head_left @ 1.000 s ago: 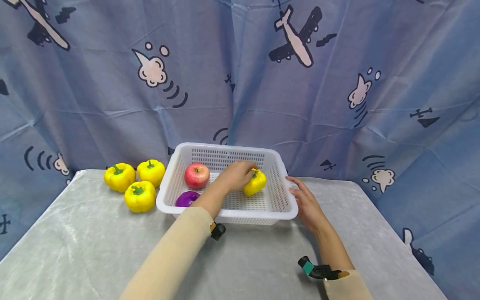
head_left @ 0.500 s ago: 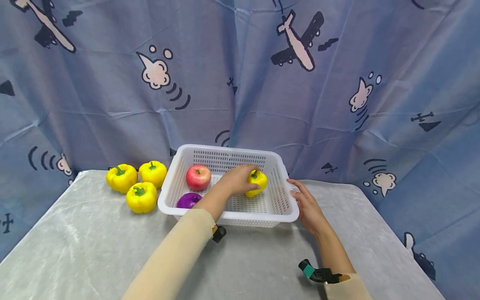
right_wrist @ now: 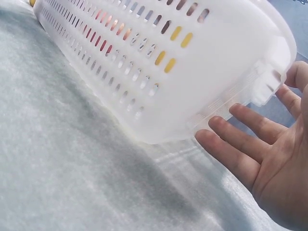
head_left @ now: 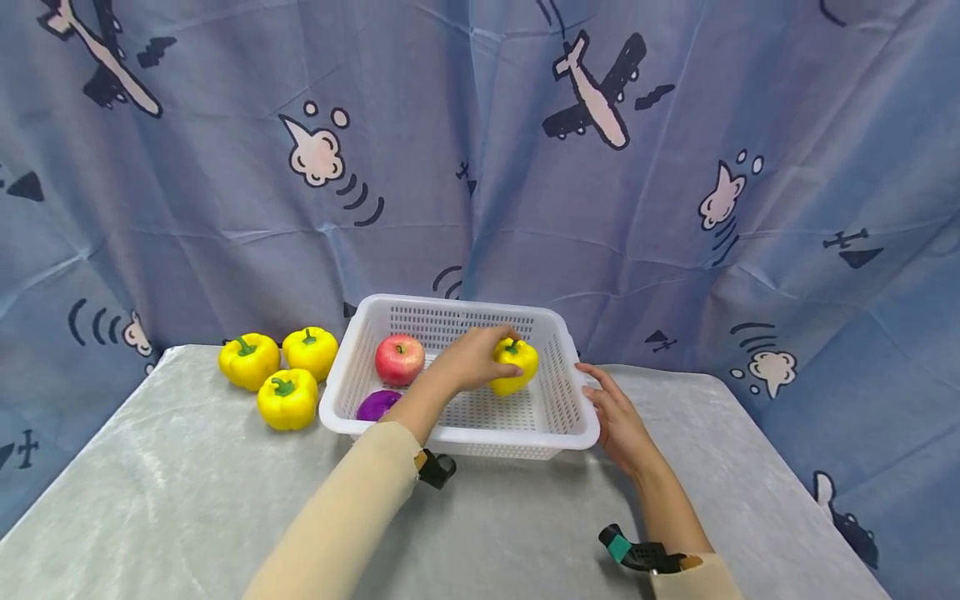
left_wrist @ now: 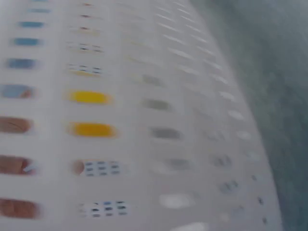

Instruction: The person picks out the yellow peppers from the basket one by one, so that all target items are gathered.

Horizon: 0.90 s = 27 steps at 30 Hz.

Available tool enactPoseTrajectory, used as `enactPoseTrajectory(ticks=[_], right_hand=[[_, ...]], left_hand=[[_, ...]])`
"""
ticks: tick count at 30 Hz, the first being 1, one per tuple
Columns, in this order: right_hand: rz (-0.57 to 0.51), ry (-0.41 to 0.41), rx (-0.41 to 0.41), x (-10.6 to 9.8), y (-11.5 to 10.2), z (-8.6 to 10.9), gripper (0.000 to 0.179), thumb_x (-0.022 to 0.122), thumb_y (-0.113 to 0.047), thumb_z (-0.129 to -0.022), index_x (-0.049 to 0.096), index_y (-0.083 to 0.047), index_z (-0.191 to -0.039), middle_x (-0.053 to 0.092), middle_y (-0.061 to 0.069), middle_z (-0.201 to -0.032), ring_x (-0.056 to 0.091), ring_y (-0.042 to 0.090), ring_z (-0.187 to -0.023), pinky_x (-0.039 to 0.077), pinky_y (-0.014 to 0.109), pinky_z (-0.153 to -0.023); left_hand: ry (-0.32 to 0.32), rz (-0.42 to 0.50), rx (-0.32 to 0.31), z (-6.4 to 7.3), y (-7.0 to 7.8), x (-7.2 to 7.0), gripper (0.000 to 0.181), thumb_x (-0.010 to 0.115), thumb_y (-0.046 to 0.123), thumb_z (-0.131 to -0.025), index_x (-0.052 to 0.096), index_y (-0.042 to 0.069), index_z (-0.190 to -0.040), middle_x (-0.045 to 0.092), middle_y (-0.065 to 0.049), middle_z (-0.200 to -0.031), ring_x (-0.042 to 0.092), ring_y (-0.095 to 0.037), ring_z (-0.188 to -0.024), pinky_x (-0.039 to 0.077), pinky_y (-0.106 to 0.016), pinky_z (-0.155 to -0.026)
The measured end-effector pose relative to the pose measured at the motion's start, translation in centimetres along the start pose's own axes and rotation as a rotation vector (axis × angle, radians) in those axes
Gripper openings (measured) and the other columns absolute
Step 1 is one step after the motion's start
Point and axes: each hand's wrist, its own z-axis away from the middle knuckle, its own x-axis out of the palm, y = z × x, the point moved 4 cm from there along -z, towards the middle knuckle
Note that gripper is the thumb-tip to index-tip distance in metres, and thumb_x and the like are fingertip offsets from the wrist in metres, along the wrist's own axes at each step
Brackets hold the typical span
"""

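Note:
In the head view, my left hand [head_left: 474, 360] grips a yellow bell pepper [head_left: 517, 367] in the right half of a white perforated basket [head_left: 450, 437]. Its thumb lies across the pepper's near side, with the other fingers mostly hidden behind. My right hand [head_left: 621, 423] is at the basket's right end, its outstretched fingers touching the end wall in the right wrist view, under the rim. A red apple [head_left: 399, 360] and a purple, round onion-like thing [head_left: 377, 405], partly covered by my left arm, sit in the basket's left half. The left wrist view shows mostly the basket's slotted wall [left_wrist: 134, 144], blurred.
Three more yellow bell peppers [head_left: 288, 400] stand on the grey cloth-covered table [head_left: 165, 492], close to the basket's left side. Behind the table hangs a blue curtain [head_left: 405, 150] printed with planes and clouds.
My left thumb has come round onto the near side of the bell pepper, which now stands a little straighter. The right hand stays at the basket's end. The head view has shifted slightly.

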Motion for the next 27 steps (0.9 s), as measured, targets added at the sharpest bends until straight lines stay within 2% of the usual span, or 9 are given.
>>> enactPoseTrajectory(ticks=[8, 19, 27], right_hand=[[-0.002, 0.011, -0.001, 0.0, -0.1, 0.0, 0.041, 0.042, -0.031, -0.109, 0.035, -0.024, -0.149, 0.059, -0.011, -0.12, 0.068, 0.007, -0.099, 0.061, 0.028, -0.075], [-0.019, -0.006, -0.019, 0.1, 0.2, 0.0, 0.039, 0.041, -0.029, -0.11, 0.035, -0.024, -0.148, 0.06, -0.01, -0.118, 0.067, 0.007, -0.097, 0.061, 0.027, -0.073], [-0.001, -0.002, -0.014, 0.0, 0.4, -0.1, 0.038, 0.04, -0.03, -0.109, 0.036, -0.028, -0.147, 0.057, -0.01, -0.123, 0.067, 0.007, -0.099, 0.062, 0.028, -0.074]], left_hand=[[0.054, 0.012, 0.057, 1.6, 1.2, -2.3, 0.05, 0.077, 0.028, -0.09, 0.061, 0.017, -0.137, 0.068, -0.001, -0.13, 0.061, -0.018, -0.107, 0.053, -0.036, -0.102], [0.115, -0.064, 0.109, 4.9, 1.5, -3.5, 0.049, 0.078, 0.03, -0.088, 0.065, 0.019, -0.134, 0.07, 0.002, -0.129, 0.061, -0.016, -0.104, 0.054, -0.032, -0.094], [0.18, -0.136, 0.129, 8.2, 1.4, -5.3, 0.051, 0.078, 0.032, -0.088, 0.064, 0.024, -0.137, 0.064, 0.001, -0.141, 0.061, -0.022, -0.128, 0.053, -0.042, -0.106]])
